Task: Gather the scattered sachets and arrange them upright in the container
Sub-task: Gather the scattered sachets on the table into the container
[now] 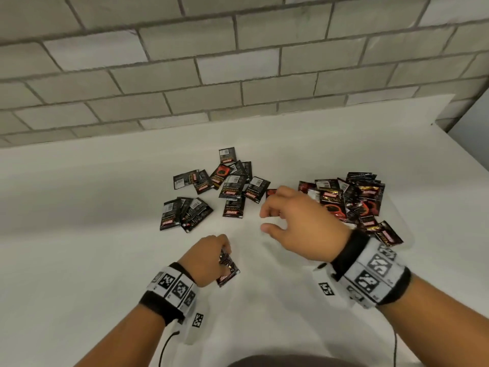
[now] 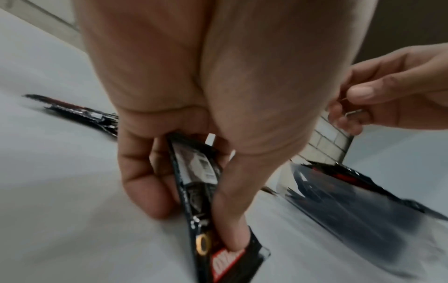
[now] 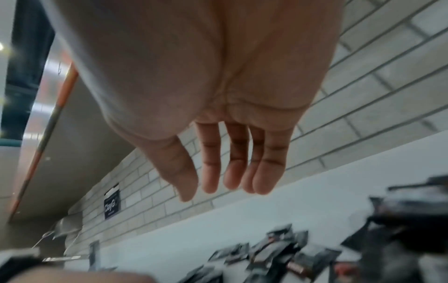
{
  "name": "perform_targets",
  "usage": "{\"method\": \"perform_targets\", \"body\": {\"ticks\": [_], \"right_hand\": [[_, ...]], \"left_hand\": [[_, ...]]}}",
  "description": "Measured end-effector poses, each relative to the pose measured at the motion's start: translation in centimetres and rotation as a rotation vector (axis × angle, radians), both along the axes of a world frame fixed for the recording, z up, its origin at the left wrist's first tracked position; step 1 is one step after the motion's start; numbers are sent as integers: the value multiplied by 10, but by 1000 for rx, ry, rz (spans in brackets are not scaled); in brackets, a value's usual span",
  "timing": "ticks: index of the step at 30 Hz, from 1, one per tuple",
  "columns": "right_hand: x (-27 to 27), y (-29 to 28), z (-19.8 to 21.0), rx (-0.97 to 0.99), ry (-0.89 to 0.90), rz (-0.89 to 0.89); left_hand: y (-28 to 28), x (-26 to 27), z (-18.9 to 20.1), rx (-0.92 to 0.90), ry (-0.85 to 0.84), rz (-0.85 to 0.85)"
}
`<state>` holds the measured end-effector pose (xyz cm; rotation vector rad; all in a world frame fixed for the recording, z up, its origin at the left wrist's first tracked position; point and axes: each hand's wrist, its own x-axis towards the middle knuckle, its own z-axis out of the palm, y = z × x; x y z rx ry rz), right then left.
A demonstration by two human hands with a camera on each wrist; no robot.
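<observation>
Head view: the left hand [image 1: 205, 258] sits near six o'clock on the white table [image 1: 79, 234], its fingers curled round a small stack of sachets [image 1: 228, 268] whose lower edge touches the tabletop. The right hand [image 1: 299, 223] hovers at about three o'clock from the middle, thumb and fingers spread with a narrow gap, holding nothing. Loose sachets [image 1: 217, 189] lie flat and overlapping toward twelve o'clock from the hands. At two o'clock a clear container [image 1: 397, 207] holds a heap of sachets [image 1: 354, 200], some leaning, some flat. A grey brick wall [image 1: 238, 62] runs behind the table.

Left wrist view: the fingers [image 2: 143, 183] and thumb pinch the dark stack of sachets [image 2: 198, 191] edge-on; the right hand [image 2: 387, 99] shows at three o'clock, its fingers loosely bent.

Right wrist view: the right hand [image 3: 206, 114] hangs above the table, fingers [image 3: 232, 168] straight and close together, empty. Blurred sachets [image 3: 278, 249] lie at five o'clock.
</observation>
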<state>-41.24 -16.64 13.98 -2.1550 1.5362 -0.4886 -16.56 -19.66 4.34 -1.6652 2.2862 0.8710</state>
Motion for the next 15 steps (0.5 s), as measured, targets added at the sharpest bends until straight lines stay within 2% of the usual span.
{"method": "perform_targets", "body": {"ticks": [2, 4, 7, 10, 12, 15], "right_hand": [[30, -9, -16, 29, 18, -42], [54, -20, -38, 70, 47, -68], [76, -40, -72, 132, 226, -38], [85, -58, -91, 124, 327, -49], [90, -70, -97, 97, 326, -72], [92, -89, -99, 39, 333, -98]], "left_hand": [[-10, 15, 6, -33, 61, 45], [-28, 38, 16, -101, 144, 180], [-59, 77, 27, -241, 178, 349], [-84, 89, 29, -295, 154, 376], [-96, 83, 26, -219, 101, 389], [-108, 64, 20, -123, -72, 270]]}}
